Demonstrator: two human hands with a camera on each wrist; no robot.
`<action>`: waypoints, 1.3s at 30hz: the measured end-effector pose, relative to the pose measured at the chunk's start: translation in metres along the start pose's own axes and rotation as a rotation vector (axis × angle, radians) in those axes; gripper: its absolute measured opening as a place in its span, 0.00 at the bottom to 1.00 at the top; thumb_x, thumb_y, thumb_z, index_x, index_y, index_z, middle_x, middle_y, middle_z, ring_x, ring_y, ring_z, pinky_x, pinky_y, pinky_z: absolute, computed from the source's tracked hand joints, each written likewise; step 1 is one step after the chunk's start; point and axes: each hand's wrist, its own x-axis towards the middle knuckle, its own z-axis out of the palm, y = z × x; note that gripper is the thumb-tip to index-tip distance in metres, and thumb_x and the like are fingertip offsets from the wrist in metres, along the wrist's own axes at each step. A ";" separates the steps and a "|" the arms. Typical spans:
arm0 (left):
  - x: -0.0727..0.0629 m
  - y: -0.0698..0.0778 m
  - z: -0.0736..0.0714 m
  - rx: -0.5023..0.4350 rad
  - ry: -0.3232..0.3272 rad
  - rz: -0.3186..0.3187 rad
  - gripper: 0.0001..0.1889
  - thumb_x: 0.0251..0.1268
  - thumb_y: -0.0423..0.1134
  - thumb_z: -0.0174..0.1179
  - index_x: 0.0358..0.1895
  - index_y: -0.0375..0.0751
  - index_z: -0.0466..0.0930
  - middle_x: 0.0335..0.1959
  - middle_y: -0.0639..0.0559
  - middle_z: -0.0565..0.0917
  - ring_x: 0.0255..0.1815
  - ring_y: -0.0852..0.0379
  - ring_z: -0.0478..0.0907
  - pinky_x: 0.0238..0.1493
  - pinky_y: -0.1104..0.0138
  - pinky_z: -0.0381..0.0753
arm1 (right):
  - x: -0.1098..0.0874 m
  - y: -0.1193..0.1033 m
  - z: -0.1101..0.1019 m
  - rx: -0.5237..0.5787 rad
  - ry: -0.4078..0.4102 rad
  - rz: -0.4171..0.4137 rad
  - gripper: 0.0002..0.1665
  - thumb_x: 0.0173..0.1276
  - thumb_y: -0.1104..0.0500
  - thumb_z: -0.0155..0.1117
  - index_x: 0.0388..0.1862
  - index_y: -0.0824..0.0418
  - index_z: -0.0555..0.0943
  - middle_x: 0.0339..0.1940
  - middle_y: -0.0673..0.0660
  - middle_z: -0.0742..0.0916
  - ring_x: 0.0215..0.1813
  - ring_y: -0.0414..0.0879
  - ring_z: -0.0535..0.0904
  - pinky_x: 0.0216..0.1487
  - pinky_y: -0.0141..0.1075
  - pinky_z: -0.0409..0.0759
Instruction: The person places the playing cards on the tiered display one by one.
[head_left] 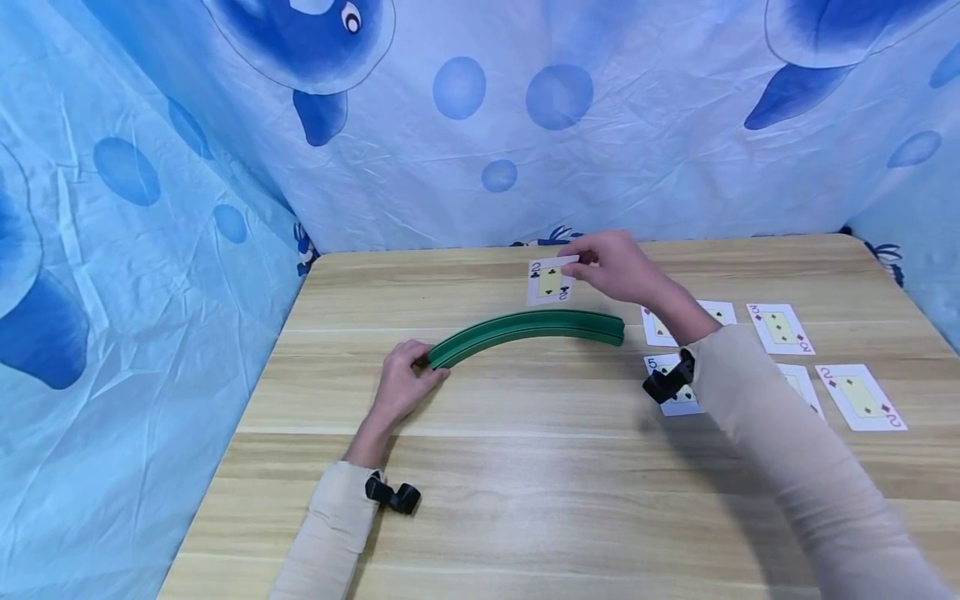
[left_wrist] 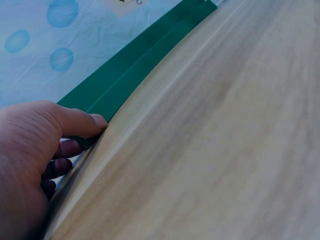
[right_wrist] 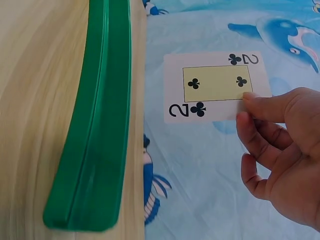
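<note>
A curved green playing card holder (head_left: 525,325) stands on the wooden table. My left hand (head_left: 405,379) pinches its left end, thumb in front and fingers behind; the left wrist view shows the thumb pressed on the green holder (left_wrist: 135,65). Just behind the holder, my right hand (head_left: 618,267) pinches a two of clubs (head_left: 550,282) by its right side. In the right wrist view the card (right_wrist: 217,82) is raised, its face toward the camera, apart from the holder (right_wrist: 95,150). The holder's groove carries no card.
Face-up cards lie in two rows at the right, partly hidden by my right arm. Among them are a three of diamonds (head_left: 780,328), a two of diamonds (head_left: 862,397) and a five (head_left: 678,404). A blue patterned curtain (head_left: 495,208) hangs behind the table (head_left: 525,483).
</note>
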 end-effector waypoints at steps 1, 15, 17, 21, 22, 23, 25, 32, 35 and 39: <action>0.000 0.000 0.000 0.000 0.000 0.003 0.17 0.50 0.32 0.75 0.45 0.34 0.86 0.40 0.42 0.87 0.41 0.50 0.75 0.42 0.67 0.71 | 0.002 -0.002 0.003 0.010 -0.008 0.001 0.12 0.71 0.64 0.63 0.50 0.64 0.86 0.42 0.63 0.90 0.39 0.51 0.83 0.39 0.40 0.76; 0.002 0.000 0.001 -0.006 -0.009 -0.010 0.17 0.50 0.32 0.75 0.45 0.34 0.86 0.40 0.41 0.87 0.41 0.49 0.75 0.43 0.66 0.71 | 0.029 -0.034 0.037 0.118 -0.098 -0.014 0.14 0.73 0.65 0.60 0.54 0.65 0.85 0.48 0.63 0.89 0.42 0.51 0.84 0.43 0.40 0.81; 0.002 0.000 0.001 -0.011 -0.014 -0.015 0.17 0.50 0.32 0.75 0.45 0.34 0.86 0.39 0.41 0.86 0.41 0.50 0.75 0.42 0.67 0.71 | 0.032 -0.038 0.042 0.132 -0.108 -0.032 0.14 0.74 0.65 0.59 0.54 0.65 0.85 0.47 0.64 0.89 0.41 0.53 0.84 0.42 0.40 0.80; 0.002 0.000 0.001 -0.013 -0.017 -0.021 0.17 0.51 0.33 0.75 0.45 0.34 0.86 0.39 0.42 0.86 0.41 0.50 0.74 0.42 0.67 0.71 | 0.038 -0.044 0.052 0.151 -0.132 -0.049 0.15 0.75 0.65 0.58 0.55 0.66 0.84 0.48 0.64 0.89 0.41 0.54 0.84 0.42 0.39 0.79; 0.002 0.000 0.001 -0.011 -0.018 -0.022 0.17 0.51 0.33 0.75 0.46 0.34 0.86 0.39 0.42 0.86 0.41 0.50 0.74 0.43 0.67 0.71 | 0.039 -0.045 0.054 0.155 -0.135 -0.056 0.15 0.75 0.65 0.57 0.55 0.66 0.84 0.47 0.64 0.89 0.41 0.53 0.85 0.43 0.40 0.79; 0.002 0.000 0.000 -0.009 -0.018 -0.023 0.17 0.51 0.33 0.75 0.46 0.34 0.86 0.39 0.42 0.86 0.41 0.50 0.74 0.43 0.67 0.71 | 0.040 -0.047 0.057 0.156 -0.139 -0.064 0.15 0.75 0.65 0.57 0.55 0.66 0.84 0.47 0.64 0.89 0.41 0.52 0.85 0.43 0.40 0.80; 0.002 0.000 0.000 -0.007 -0.018 -0.024 0.17 0.51 0.33 0.75 0.46 0.34 0.86 0.39 0.42 0.86 0.41 0.50 0.74 0.43 0.66 0.71 | 0.043 -0.049 0.063 0.150 -0.150 -0.075 0.15 0.75 0.65 0.57 0.56 0.66 0.84 0.47 0.64 0.90 0.41 0.51 0.85 0.44 0.41 0.81; 0.002 0.000 -0.001 -0.012 -0.024 -0.036 0.17 0.51 0.32 0.75 0.46 0.34 0.86 0.39 0.41 0.86 0.41 0.50 0.74 0.43 0.66 0.71 | 0.049 -0.059 0.079 0.120 -0.163 -0.083 0.15 0.75 0.64 0.57 0.56 0.64 0.84 0.48 0.61 0.90 0.41 0.49 0.85 0.47 0.41 0.82; 0.002 0.000 -0.002 -0.017 -0.025 -0.044 0.17 0.51 0.32 0.75 0.47 0.34 0.86 0.40 0.41 0.86 0.42 0.49 0.74 0.43 0.65 0.71 | 0.049 -0.063 0.084 0.112 -0.155 -0.088 0.15 0.74 0.64 0.58 0.55 0.63 0.85 0.47 0.60 0.90 0.40 0.48 0.85 0.47 0.40 0.82; 0.002 0.001 -0.002 -0.025 -0.029 -0.054 0.18 0.51 0.32 0.75 0.48 0.34 0.86 0.42 0.41 0.86 0.43 0.49 0.75 0.44 0.65 0.72 | 0.049 -0.065 0.089 0.103 -0.160 -0.097 0.14 0.74 0.65 0.58 0.54 0.63 0.85 0.48 0.60 0.90 0.42 0.48 0.85 0.47 0.40 0.82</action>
